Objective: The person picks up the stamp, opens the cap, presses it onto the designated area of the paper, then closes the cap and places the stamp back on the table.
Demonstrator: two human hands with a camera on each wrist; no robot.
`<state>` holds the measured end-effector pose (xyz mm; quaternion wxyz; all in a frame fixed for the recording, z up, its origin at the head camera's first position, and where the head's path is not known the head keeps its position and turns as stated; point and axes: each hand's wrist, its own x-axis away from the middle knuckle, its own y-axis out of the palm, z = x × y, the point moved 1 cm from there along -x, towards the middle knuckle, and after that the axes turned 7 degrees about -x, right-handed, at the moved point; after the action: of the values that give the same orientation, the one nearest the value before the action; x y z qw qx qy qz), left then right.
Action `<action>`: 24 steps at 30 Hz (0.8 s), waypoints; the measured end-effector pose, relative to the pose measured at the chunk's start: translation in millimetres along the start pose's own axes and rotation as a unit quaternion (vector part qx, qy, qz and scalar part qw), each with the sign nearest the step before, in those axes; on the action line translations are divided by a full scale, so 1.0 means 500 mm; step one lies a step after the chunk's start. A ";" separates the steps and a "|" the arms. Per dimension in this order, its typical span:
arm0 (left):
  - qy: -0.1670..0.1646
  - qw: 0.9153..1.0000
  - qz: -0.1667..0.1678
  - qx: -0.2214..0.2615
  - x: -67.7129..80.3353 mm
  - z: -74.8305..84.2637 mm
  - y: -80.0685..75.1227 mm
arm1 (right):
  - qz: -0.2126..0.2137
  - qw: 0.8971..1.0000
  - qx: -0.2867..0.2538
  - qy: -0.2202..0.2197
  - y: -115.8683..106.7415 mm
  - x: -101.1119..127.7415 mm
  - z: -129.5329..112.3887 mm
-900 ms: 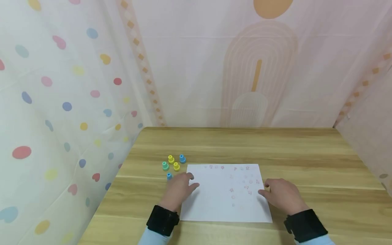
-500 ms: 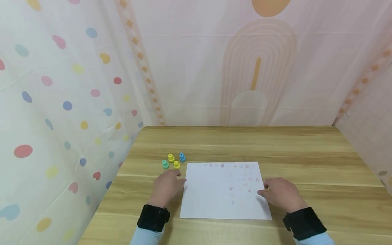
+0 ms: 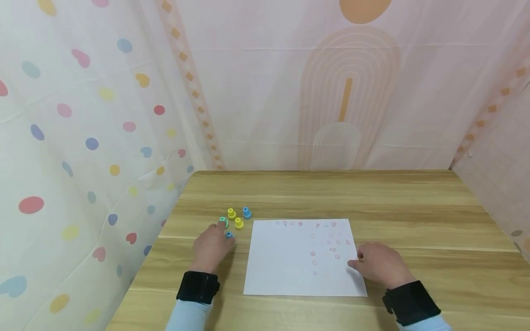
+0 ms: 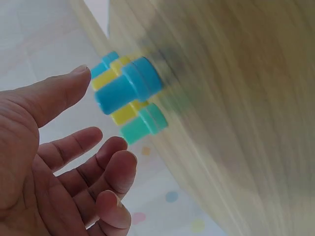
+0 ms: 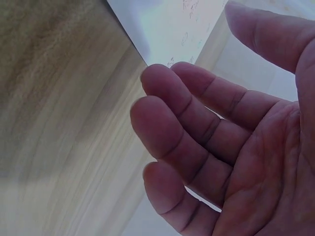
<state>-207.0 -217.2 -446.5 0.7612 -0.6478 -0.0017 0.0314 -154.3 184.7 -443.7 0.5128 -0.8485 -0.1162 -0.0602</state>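
Observation:
My left hand reaches to the small plastic stamps at the left of the table. In the left wrist view its thumb and loosely bent fingers stand apart around the near blue stamp, with no grip on it. Close by are a green stamp, a yellow stamp, another yellow stamp and a far blue stamp. A white sheet of paper bears faint stamped prints, mostly on its right half. Over its right edge hovers my right hand, fingers relaxed and holding nothing.
Stamps and paper lie on a wood-grain table. Behind it hangs a pale curtain, and a dotted curtain runs along the left side. Both wrists wear black bands.
My left hand has moved left from the paper's left edge to the near blue stamp, which it hid half a second ago. The right hand stays nearly in place.

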 end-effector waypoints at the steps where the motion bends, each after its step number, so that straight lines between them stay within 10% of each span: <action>1: -0.002 1.000 -0.001 -0.004 -0.002 -0.002 0.001 | 0.000 1.000 0.001 -0.001 0.001 0.000 0.001; 24: 0.012 0.999 -0.039 0.031 -0.020 0.012 0.028 | 0.024 1.000 0.008 -0.012 0.000 0.001 0.000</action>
<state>-217.8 -209.4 -458.8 0.7817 -0.6235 -0.0166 -0.0059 -153.8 185.0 -443.6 0.5191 -0.8477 -0.1026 -0.0370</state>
